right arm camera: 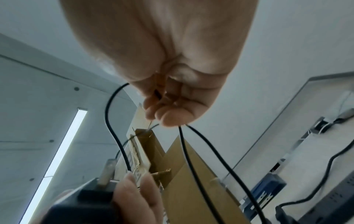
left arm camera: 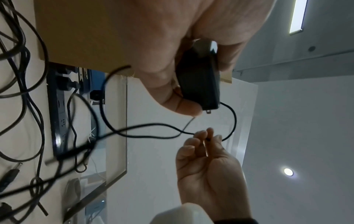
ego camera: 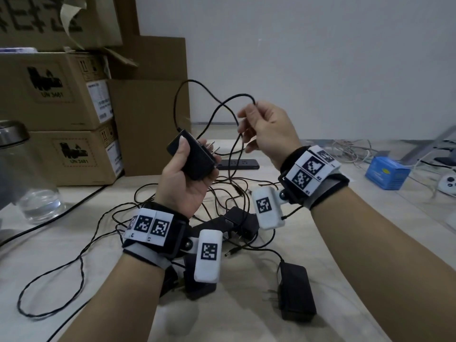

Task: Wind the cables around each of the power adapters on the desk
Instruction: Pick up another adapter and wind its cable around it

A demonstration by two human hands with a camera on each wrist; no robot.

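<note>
My left hand (ego camera: 183,180) grips a black power adapter (ego camera: 192,157) above the desk, its two prongs (ego camera: 214,147) pointing right. The same adapter (left arm camera: 199,78) fills the left wrist view, clamped between thumb and fingers. Its thin black cable (ego camera: 197,95) leaves the far end and loops up and over to my right hand (ego camera: 267,129), which pinches the cable between thumb and forefinger, level with the adapter and to its right. In the right wrist view the cable (right arm camera: 113,131) runs from that pinch down to the adapter (right arm camera: 80,207). More black adapters (ego camera: 294,292) (ego camera: 237,222) lie among tangled cables (ego camera: 81,262) on the desk.
Cardboard boxes (ego camera: 59,95) are stacked at the back left, a glass jar (ego camera: 22,169) stands at the left edge. A black power strip (ego camera: 237,164) lies behind my hands. A blue box (ego camera: 386,172), a white controller (ego camera: 449,183) and white wires (ego camera: 350,149) sit at the right.
</note>
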